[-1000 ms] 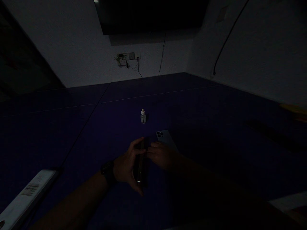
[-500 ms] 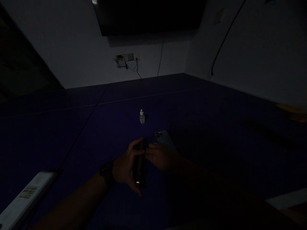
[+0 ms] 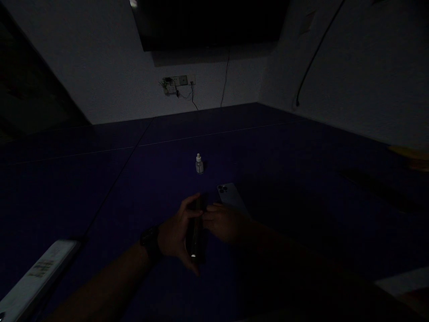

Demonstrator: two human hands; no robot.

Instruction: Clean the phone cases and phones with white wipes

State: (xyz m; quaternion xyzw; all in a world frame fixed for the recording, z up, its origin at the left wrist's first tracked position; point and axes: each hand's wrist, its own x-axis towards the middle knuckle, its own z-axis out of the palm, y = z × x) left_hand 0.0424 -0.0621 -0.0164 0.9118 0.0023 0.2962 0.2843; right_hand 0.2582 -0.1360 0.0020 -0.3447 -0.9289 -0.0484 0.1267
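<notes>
In the dim head view, my left hand (image 3: 176, 230), with a dark watch at its wrist, spans a slim dark slab with a shiny edge (image 3: 195, 237). It looks like a phone standing on its long side; thumb at the near end, fingers at the far end and over the edge. My right hand (image 3: 223, 221) is closed, its curled fingertips at the slab's right side; what they pinch, if anything, is hidden. Partly behind the right hand lies a light phone (image 3: 231, 195), camera lenses up. Farther off stands a small white-capped dropper bottle (image 3: 199, 165).
A white power strip (image 3: 38, 273) lies at the lower left of the dark blue table (image 3: 161, 174), its cable running away along the surface. A dark flat object (image 3: 375, 188) lies on the right. A screen (image 3: 211, 22) hangs above wall sockets (image 3: 177, 81).
Both hands and the slab hold almost the same pose. My right hand has dropped very slightly; the bottle and the light phone stay put.
</notes>
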